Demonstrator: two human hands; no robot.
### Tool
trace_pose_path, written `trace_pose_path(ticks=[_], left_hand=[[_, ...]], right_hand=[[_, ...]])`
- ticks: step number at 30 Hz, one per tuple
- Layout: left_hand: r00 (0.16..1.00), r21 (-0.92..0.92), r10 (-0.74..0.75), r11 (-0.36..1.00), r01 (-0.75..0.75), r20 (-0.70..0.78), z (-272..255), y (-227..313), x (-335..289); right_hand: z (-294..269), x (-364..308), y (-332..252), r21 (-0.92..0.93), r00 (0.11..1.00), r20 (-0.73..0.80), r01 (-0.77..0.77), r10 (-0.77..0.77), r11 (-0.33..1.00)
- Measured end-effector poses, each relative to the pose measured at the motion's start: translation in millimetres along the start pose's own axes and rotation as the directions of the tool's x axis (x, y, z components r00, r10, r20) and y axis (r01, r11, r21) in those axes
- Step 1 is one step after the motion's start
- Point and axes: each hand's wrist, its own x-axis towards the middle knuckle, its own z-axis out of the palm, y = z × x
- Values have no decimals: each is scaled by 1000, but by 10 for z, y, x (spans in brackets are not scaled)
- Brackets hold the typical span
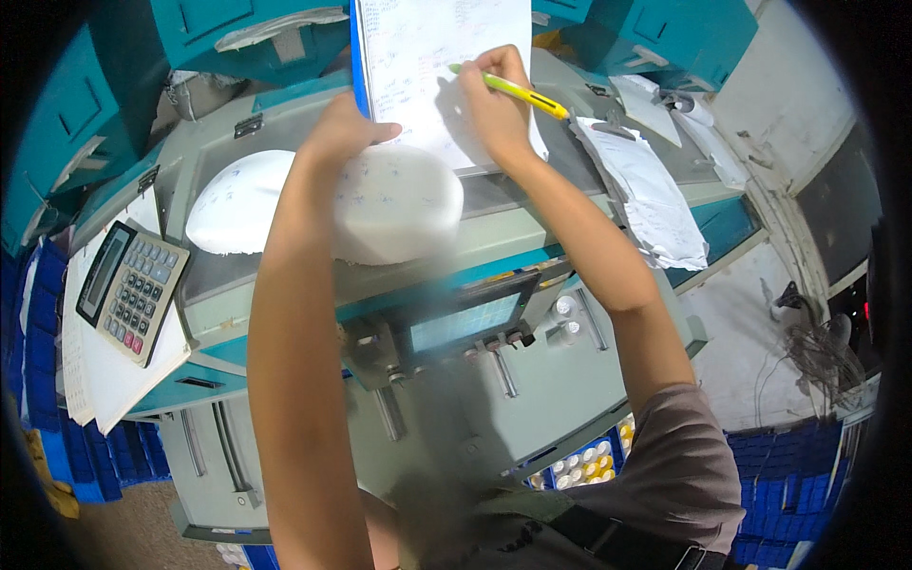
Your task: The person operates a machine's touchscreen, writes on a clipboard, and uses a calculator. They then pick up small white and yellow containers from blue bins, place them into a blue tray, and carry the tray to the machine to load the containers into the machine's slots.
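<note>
A white sheet of paper (404,43) with rows of handwriting lies on a blue-backed pad at the far middle of the grey machine top. My left hand (344,131) grips the pad's lower left edge, thumb on the sheet and the other fingers mostly hidden. In my right hand (498,106) is a yellow and green pen (534,98), pinched between the fingers, its green end touching or just over the written lines. Below my left hand is a rounded white piece (404,209), with faint marks and a blurred edge. Another white piece (237,204) with faint writing lies left of my left forearm.
A calculator (133,293) rests on papers at the left. Clipped, crumpled papers (641,190) lie on the right. Below stands a tilted screen (465,326) above a grey-green panel with metal handles. Teal cabinets (665,38) line the back; a blue crate (579,467) holds white and yellow-topped items.
</note>
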Motion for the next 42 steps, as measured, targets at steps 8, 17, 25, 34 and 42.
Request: trace_pose_path(ticks=[8, 17, 25, 34, 42], left_hand=[[655, 99, 246, 962, -253, -714, -102, 118, -157], [581, 457, 536, 840, -293, -613, -349, 23, -2208], [875, 488, 124, 861, 140, -469, 108, -749, -4398], [804, 139, -320, 887, 440, -501, 467, -1047, -5395], [784, 280, -250, 837, 470, -568, 583, -964, -5360]], right_hand=[[-1263, 5, -17, -838, 926, 348, 237, 146, 491], [-1191, -716, -187, -443, 840, 523, 415, -147, 795], [-396, -1240, -509, -199, 895, 413, 271, -170, 942], [85, -1324, -916, -252, 952, 284, 190, -115, 949], [91, -1383, -808, -198, 921, 357, 236, -154, 951]])
